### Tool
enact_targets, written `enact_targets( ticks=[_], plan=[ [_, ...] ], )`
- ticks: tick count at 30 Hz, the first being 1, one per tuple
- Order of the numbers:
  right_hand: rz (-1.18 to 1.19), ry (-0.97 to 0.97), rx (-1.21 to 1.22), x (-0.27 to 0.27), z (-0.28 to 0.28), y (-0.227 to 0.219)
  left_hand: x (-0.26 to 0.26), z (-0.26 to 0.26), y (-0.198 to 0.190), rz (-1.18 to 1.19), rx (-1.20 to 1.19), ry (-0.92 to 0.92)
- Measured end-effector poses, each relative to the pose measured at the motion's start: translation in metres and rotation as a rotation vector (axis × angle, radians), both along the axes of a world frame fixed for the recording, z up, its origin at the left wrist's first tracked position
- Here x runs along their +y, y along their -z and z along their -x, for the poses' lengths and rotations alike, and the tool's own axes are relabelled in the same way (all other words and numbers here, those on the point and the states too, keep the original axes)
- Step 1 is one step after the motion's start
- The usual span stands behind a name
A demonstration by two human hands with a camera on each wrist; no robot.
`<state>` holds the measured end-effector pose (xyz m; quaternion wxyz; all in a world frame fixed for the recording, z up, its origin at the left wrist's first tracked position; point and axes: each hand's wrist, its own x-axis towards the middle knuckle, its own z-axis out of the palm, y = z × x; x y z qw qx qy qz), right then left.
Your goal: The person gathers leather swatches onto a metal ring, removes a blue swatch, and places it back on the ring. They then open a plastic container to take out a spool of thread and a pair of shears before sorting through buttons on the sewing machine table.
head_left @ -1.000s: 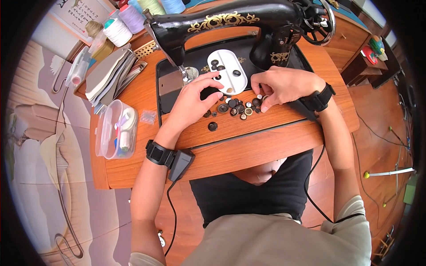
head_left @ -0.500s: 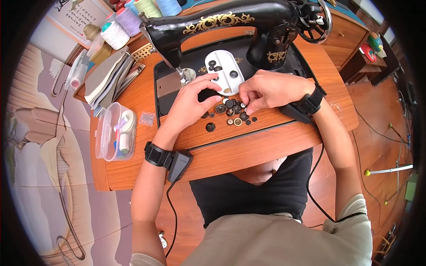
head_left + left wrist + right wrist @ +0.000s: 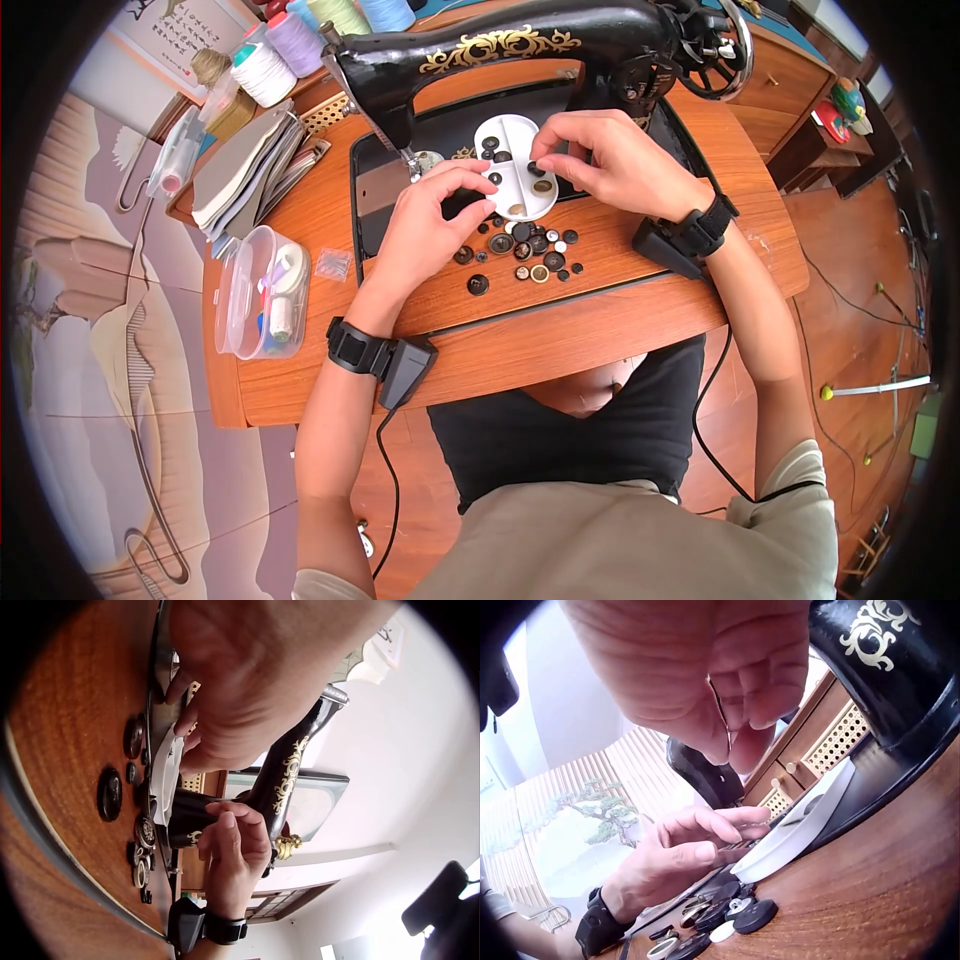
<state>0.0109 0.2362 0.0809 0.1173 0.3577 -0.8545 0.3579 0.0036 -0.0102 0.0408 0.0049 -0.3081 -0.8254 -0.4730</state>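
Observation:
The white divided tray (image 3: 515, 187) lies on the sewing machine's black bed, with several dark buttons in it. My left hand (image 3: 428, 222) is at its left side, fingers bent loosely and tips touching the rim; in the left wrist view they reach the tray (image 3: 166, 776). Above the tray's right part is my right hand (image 3: 625, 165), thumb and index tips close together over a dark button (image 3: 536, 168). No button shows between those tips in the right wrist view. Loose buttons, including a large dark one (image 3: 501, 243), lie scattered on the wood in front of the tray.
The black sewing machine (image 3: 500, 52) arches behind the tray. At left are a clear plastic box (image 3: 262, 300), a small clear bag (image 3: 333, 265) and stacked cloth (image 3: 245, 165). Thread spools (image 3: 297, 45) stand at the back left.
My right hand has moved from the loose buttons up over the tray. One more button shows within the tray's outline. My left hand has stayed beside it.

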Motion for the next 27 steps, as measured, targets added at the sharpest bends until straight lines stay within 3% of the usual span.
enact_targets(
  ticks=[5,8,18,27],
  plan=[
    [-0.069,-0.088,-0.167,0.001,-0.003,-0.002,0.001,-0.004,-0.011,0.088,-0.102,-0.079],
    [-0.268,-0.090,-0.406,0.001,-0.010,-0.011,0.002,-0.009,-0.015,0.126,-0.179,-0.053],
    [-0.381,-0.153,-0.493,0.003,-0.010,-0.011,0.001,-0.013,-0.014,0.239,-0.178,0.111],
    [-0.379,-0.173,-0.519,0.005,-0.011,-0.007,0.002,-0.013,-0.017,0.279,-0.227,0.115]
  ],
)
